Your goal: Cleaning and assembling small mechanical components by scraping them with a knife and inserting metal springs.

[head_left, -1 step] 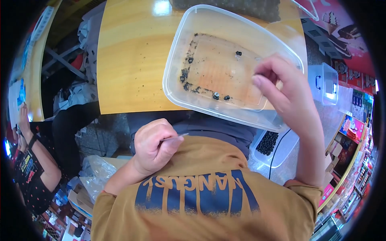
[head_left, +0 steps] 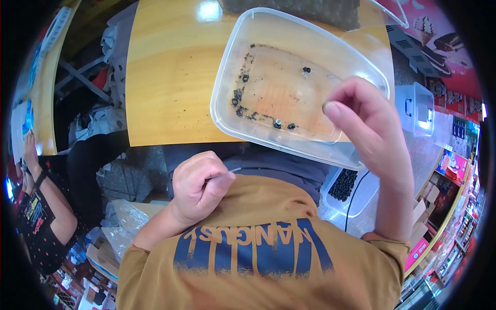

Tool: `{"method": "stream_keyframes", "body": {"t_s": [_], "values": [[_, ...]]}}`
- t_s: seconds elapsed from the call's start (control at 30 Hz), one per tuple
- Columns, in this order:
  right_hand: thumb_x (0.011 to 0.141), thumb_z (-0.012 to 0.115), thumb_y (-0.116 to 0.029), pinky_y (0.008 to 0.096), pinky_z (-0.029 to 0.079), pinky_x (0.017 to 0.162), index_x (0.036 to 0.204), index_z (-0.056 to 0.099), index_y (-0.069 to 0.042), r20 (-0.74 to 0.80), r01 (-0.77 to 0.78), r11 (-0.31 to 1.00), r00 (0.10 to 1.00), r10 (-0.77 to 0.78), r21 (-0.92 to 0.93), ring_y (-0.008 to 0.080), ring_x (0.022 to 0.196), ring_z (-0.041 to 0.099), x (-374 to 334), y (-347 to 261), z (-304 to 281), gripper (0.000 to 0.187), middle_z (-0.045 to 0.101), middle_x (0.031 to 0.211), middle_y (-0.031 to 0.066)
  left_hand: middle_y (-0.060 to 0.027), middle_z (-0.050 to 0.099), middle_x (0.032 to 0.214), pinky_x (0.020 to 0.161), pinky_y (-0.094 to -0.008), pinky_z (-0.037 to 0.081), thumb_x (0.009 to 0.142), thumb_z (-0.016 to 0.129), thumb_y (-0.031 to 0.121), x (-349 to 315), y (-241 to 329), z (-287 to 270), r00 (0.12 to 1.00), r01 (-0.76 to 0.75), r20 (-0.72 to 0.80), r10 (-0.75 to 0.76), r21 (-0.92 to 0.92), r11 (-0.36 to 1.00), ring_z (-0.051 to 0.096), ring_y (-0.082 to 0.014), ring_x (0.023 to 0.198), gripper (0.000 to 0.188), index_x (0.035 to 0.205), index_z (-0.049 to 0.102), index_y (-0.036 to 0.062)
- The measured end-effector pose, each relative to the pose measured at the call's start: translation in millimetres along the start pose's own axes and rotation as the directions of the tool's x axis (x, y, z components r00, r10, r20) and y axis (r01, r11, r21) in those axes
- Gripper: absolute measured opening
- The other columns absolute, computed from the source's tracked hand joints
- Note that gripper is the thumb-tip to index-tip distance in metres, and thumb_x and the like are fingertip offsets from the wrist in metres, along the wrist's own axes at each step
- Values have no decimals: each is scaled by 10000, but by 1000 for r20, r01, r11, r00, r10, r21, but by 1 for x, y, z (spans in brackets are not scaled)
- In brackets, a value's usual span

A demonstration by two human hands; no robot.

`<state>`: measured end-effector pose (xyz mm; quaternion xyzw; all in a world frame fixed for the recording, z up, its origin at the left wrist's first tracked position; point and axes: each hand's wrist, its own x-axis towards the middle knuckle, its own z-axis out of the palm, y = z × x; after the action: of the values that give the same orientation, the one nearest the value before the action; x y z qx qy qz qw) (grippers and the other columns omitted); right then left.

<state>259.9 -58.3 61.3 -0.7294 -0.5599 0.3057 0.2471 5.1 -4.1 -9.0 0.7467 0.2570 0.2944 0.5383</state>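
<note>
Right hand (head_left: 369, 124) grip pinched at far rim of clear rectangular plastic tray (head_left: 248, 57) overhanging yellow wooden surface (head_left: 170, 77); left hand (head_left: 199, 186) fisted at chest, contents unseen; risk: tray tips, small black parts (head_left: 277, 124) spill

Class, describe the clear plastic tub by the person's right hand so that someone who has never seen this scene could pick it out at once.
Start at the yellow wooden table. The clear plastic tub lies at its near right edge, overhanging it, with the right hand raised over its right end. Unlike the smaller tub of black pieces lower down, it is wide, shallow and almost empty, with only a few small dark bits scattered inside.
</note>
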Motion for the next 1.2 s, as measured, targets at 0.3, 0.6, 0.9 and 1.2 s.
{"method": "stream_keyframes", "body": {"t_s": [0.3, 0.6, 0.9, 1.2], "values": [[915, 417, -212, 208, 309, 409, 907, 461, -8, 204, -220, 163, 973, 108, 962, 79, 412, 370, -42, -38, 48, 210, 435, 587, 42, -13, 472, 661, 504, -197, 360, 907, 406, 116, 16, 43, 11, 997, -61, 32, 64, -108, 992, 431, -66, 545, 175, 949, 497, -28], [911, 467, -244, 158, 278, 412, 870, 535, -38, 230, -226, -48, 970, 85, 973, 34, 463, 344, -57, -51, 80, 221, 441, 587, -13, -68, 494, 649, 497, -260, 369, 782, 626, 137, 6, 54, 7, 986, -134, 110, 125, 79, 988, 467, -172, 536, 173, 758, 503, 18], [909, 481, -231, 154, 273, 446, 878, 533, -56, 190, -191, -3, 974, 125, 982, 10, 512, 336, -66, -60, 91, 186, 436, 631, -46, -89, 464, 602, 460, -283, 354, 727, 690, 220, 1, 52, 9, 986, -165, 62, 156, 183, 969, 459, -215, 499, 281, 719, 487, 26], [907, 471, -258, 142, 229, 390, 852, 493, -52, 155, -157, -6, 965, 210, 988, -2, 477, 291, -64, -68, 102, 215, 434, 609, -37, -99, 447, 579, 440, -301, 349, 743, 666, 232, -1, 46, 10, 985, -172, 25, 171, 227, 959, 452, -242, 475, 284, 675, 479, 29]]}}
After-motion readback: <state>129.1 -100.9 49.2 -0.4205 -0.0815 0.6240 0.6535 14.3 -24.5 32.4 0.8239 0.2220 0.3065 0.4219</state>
